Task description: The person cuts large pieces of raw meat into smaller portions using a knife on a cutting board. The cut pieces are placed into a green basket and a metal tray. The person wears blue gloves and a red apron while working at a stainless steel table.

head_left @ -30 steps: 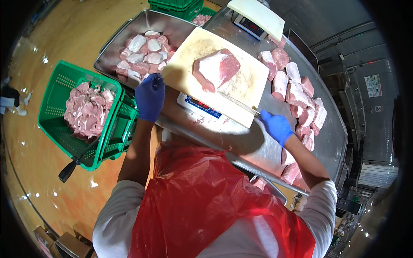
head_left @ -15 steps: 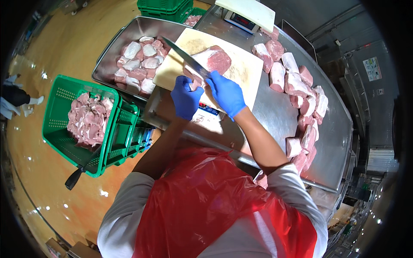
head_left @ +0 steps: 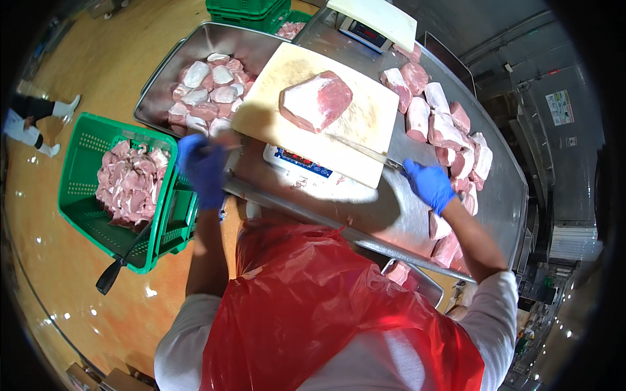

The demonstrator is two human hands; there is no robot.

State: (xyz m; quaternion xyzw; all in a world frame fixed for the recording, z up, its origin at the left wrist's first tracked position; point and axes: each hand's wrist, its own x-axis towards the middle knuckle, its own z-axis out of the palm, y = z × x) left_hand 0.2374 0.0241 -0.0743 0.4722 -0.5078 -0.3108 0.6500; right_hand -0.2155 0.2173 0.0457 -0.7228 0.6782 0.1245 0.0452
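Slab (head_left: 316, 101) sits on the board (head_left: 368, 120), approx. mid, pale fat showing L, redder cut face R. R hand (head_left: 428, 187), just off the board's near R corner, is closed round the knife (head_left: 358, 149) handle; blade lies along the board's near R part, tip nr the slab. L hand (head_left: 203, 171), off the board's near L corner, is blurred; pinkish bit (head_left: 227, 139) at its fingertips, can't tell if it's gripped.

Scale (head_left: 301, 163) sticks out under the board's near edge. L of board: metal tub (head_left: 158, 91) w/ cuts (head_left: 222, 94); further L of it, green crate (head_left: 79, 163) w/ trimmings (head_left: 130, 186). R of board, on the counter (head_left: 502, 189): loins (head_left: 447, 133), loosely strung out. 2nd scale (head_left: 375, 16) past the board's far edge.
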